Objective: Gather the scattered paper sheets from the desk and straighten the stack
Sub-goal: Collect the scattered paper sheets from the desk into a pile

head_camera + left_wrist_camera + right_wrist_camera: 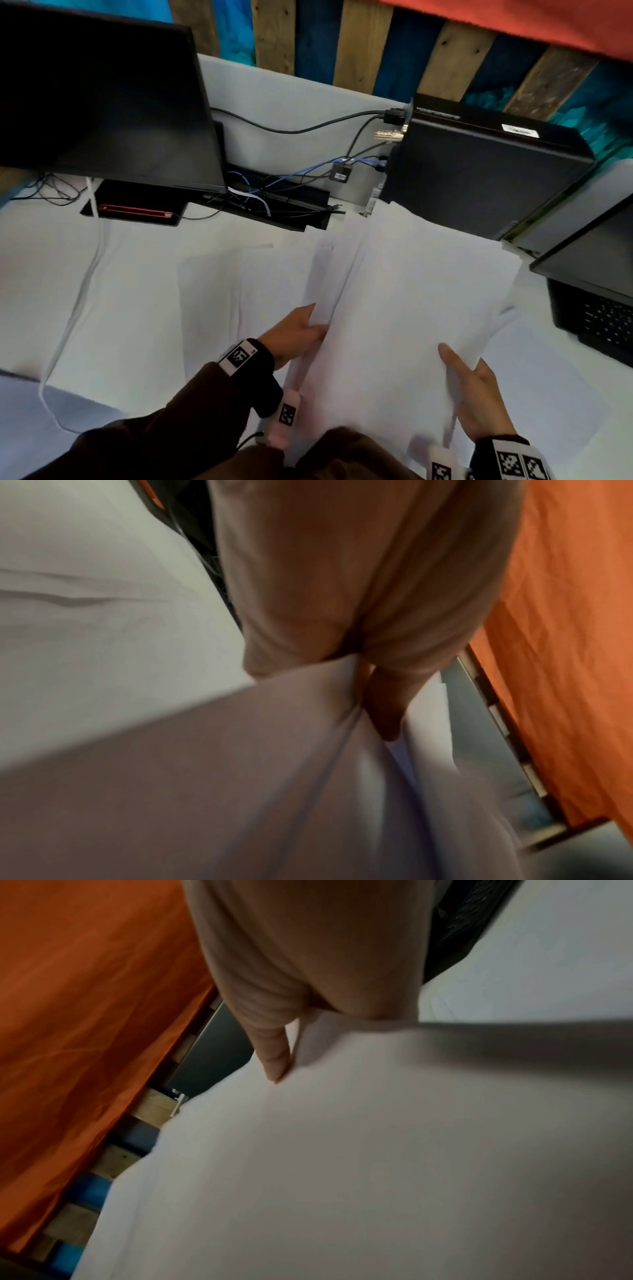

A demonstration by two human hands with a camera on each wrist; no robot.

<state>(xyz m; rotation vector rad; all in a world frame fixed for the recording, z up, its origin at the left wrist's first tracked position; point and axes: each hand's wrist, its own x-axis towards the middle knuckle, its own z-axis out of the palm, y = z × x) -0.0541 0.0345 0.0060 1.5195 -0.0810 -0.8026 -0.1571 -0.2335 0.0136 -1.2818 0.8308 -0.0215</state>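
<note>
A loose bundle of white paper sheets is lifted off the white desk, fanned and tilted toward the back right. My left hand grips its left edge, a finger tucked between sheets. My right hand holds the lower right edge, thumb on top, fingers hidden under the paper. Two more sheets lie flat on the desk to the left of the bundle. The left wrist view shows the gripped sheets from close up, blurred.
A dark monitor stands at the back left, a black computer case at the back right with cables between them. A black laptop sits at the right edge. A white cable runs down the desk's left side.
</note>
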